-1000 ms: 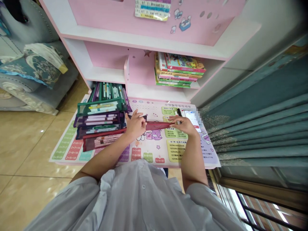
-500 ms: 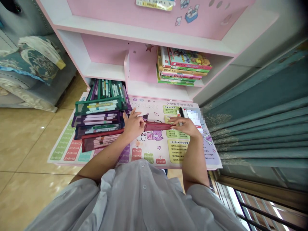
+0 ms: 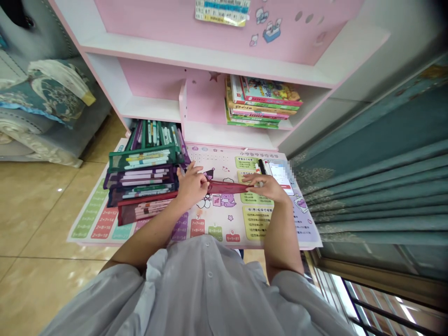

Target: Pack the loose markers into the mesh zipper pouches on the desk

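Observation:
A dark red mesh pouch (image 3: 227, 187) is stretched between my two hands above the printed desk mat. My left hand (image 3: 192, 185) pinches its left end, with the other fingers raised. At its right end, my right hand (image 3: 268, 186) grips it between thumb and fingers. No pens show inside this pouch. Left of my left hand lie several mesh pouches filled with pens: a red pouch (image 3: 131, 212) nearest me, then a navy pouch (image 3: 117, 195), a purple pouch (image 3: 114, 179) and a green pouch (image 3: 117, 161). More filled pouches stand behind them.
A phone (image 3: 283, 177) and a black marker (image 3: 262, 166) lie beyond my right hand. Stacked books (image 3: 262, 105) stand on the pink and white shelf (image 3: 224, 135) at the back. A teal curtain (image 3: 364, 186) hangs to the right of the desk mat (image 3: 210, 242).
The view has shifted slightly. Both hands stay on the red pouch, which now looks a little more open in its middle.

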Demonstrator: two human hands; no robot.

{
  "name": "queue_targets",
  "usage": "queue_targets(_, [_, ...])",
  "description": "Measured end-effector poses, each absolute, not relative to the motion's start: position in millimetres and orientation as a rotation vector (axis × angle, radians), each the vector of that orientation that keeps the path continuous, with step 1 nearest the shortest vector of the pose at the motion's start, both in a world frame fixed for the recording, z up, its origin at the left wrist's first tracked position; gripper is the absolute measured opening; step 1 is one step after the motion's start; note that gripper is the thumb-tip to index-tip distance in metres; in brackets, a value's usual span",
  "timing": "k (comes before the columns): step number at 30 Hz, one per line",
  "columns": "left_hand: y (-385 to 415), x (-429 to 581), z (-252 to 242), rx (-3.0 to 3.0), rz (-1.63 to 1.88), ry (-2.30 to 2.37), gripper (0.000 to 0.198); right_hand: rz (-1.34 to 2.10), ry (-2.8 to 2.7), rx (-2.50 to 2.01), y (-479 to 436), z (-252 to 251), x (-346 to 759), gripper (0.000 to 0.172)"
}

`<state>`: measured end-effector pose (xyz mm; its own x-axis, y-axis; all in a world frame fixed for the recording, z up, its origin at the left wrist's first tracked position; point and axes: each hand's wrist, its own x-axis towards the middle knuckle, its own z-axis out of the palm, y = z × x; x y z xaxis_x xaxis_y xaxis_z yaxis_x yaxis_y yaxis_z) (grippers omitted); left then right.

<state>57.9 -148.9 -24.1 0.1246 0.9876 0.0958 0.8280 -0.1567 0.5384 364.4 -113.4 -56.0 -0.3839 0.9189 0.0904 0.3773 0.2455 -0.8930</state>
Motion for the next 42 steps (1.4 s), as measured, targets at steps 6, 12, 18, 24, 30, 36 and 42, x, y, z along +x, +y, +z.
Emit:
queue_targets(6, [-148, 55, -27, 2.047, 0.641, 1.766, 0.012, 1.098, -1.898, -1.18, -114, -55, 366, 0.032])
queue_targets(12, [-147, 53, -29, 2.042, 0.64, 1.774, 0.013, 1.097, -1.888, -1.228, -116, -53, 366, 0.033])
queue_targets(18, [-147, 51, -28, 2.046, 0.648, 1.788, 0.012, 1.102, -1.869, -1.22, -117, -52, 365, 0.033])
queue_targets(24, [-147, 48, -28, 2.044, 0.654, 1.805, 0.012, 1.089, -1.875, -1.223, -117, -52, 367, 0.034])
queue_targets(30, [-148, 47, -27, 2.032, 0.648, 1.815, 0.013, 1.098, -1.873, -1.244, -116, -53, 369, 0.035])
queue_targets(36, [-147, 45, -23, 2.005, 0.63, 1.846, 0.013, 1.102, -1.849, -1.249, -116, -53, 368, 0.036])
queue_targets(42, [-147, 43, -19, 1.984, 0.602, 1.857, 0.014, 1.101, -1.85, -1.262, -117, -51, 369, 0.037])
